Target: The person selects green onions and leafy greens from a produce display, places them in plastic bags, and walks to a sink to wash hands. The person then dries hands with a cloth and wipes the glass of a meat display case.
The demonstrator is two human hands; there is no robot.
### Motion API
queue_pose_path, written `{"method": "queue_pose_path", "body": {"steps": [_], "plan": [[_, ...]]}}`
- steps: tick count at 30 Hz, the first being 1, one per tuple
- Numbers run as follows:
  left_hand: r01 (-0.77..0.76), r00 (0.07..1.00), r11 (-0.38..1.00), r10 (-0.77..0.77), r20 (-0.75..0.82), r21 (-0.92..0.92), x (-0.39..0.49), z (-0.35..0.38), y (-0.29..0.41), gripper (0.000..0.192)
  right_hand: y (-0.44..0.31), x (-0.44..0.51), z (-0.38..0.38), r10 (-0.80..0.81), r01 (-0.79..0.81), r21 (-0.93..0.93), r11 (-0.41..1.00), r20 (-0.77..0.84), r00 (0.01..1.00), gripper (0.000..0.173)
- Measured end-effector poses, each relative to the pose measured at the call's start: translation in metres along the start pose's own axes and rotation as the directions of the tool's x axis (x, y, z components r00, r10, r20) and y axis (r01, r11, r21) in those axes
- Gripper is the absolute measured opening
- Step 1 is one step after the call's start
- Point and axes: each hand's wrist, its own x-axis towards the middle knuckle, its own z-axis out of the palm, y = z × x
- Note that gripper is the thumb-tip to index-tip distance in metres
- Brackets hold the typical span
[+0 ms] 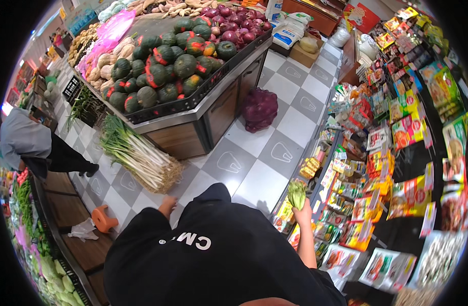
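Observation:
My right hand (303, 212) is closed around a bunch of pale green leafy vegetable (296, 194), its leaves pointing up and away from me. It is held out beside the refrigerated shelves of packaged food (365, 208). My left hand (167, 207) hangs at my left side, partly covered by a black sleeve, with its fingers loosely apart and nothing visible in it. Just beyond it, a large pile of green onions or leeks (146, 160) lies on the floor, roots towards me. Ahead stands a produce display (207, 111) heaped with dark green squashes (157, 72).
A purple mesh sack (260, 110) sits on the tiled floor (234, 162) against the display. To the left are an orange stool (104, 218), a plastic bag (83, 229) and a vegetable stand (58, 229). A person (31, 141) stands there. Red onions (234, 28) fill the display's far corner.

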Motion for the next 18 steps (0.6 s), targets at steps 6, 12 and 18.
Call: {"method": "queue_pose_path", "body": {"steps": [6,12,18], "plan": [[-0.398,0.913,0.395,0.253,0.319,0.828,-0.023,0.016,-0.012,0.02,-0.073,0.193,-0.042,-0.165,0.165,0.014,0.986,0.014,0.986,0.064],[-0.436,0.894,0.162,0.194,0.404,0.885,0.046,0.158,0.155,0.037,-0.056,0.358,-0.056,-0.117,0.113,0.103,0.988,0.03,0.993,0.067],[-0.594,0.749,0.516,0.635,0.19,0.617,0.114,0.351,0.506,0.028,-0.03,0.482,-0.125,-0.01,0.008,0.038,0.999,0.041,0.999,0.058]]}}
